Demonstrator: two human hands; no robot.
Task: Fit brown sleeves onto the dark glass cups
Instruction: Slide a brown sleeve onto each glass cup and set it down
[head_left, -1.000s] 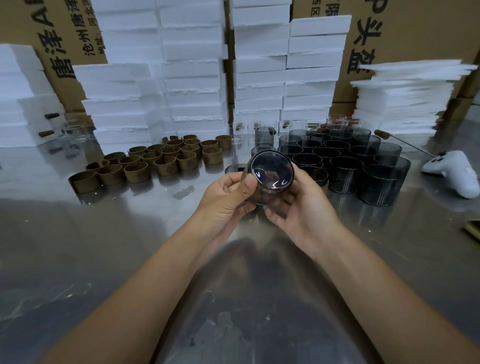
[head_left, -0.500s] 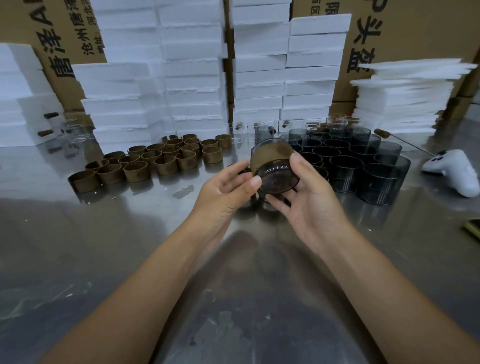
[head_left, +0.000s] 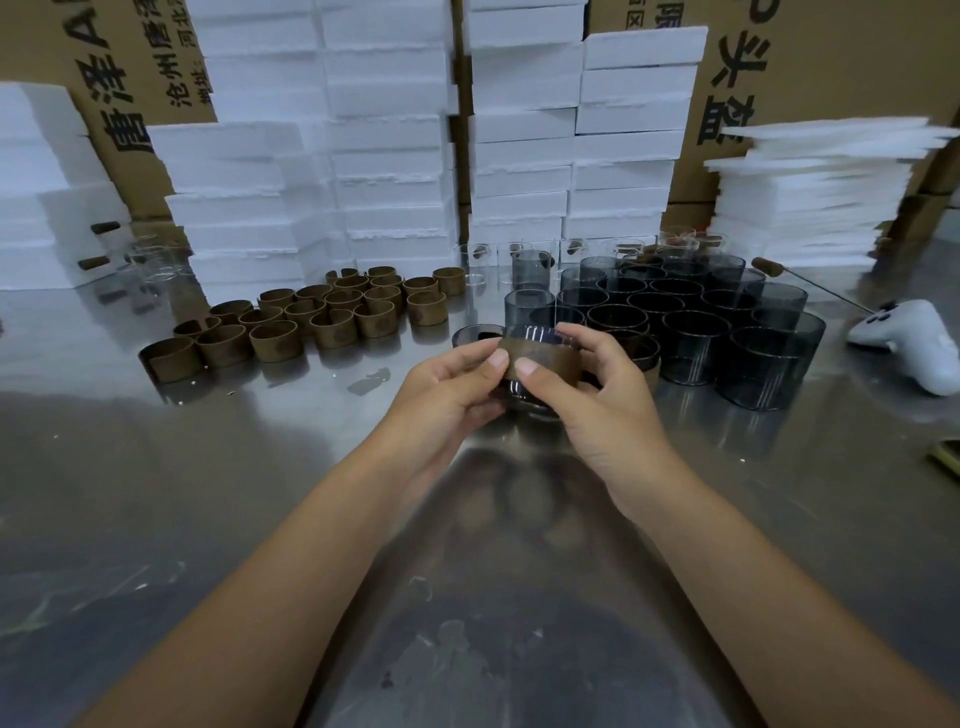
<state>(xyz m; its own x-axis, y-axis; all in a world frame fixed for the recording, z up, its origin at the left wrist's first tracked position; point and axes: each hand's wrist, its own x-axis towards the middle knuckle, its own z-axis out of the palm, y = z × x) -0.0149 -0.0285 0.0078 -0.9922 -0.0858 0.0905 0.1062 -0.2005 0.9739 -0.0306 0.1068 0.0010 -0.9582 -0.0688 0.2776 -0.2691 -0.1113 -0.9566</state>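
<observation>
Sleeved cup (head_left: 543, 361) turned upright, cups (head_left: 696, 343) crowding behind.

The place appears to be a packing workshop or warehouse: a bare steel worktable (head_left: 156, 519) carries brown sleeves (head_left: 275, 340) and dark glass cups (head_left: 696, 343) in batches of dozens, stacks of white foam blocks (head_left: 389, 130) and thin foam sheets (head_left: 810, 197) stand behind them, and large cardboard cartons (head_left: 831, 62) printed with Chinese characters line the back
</observation>
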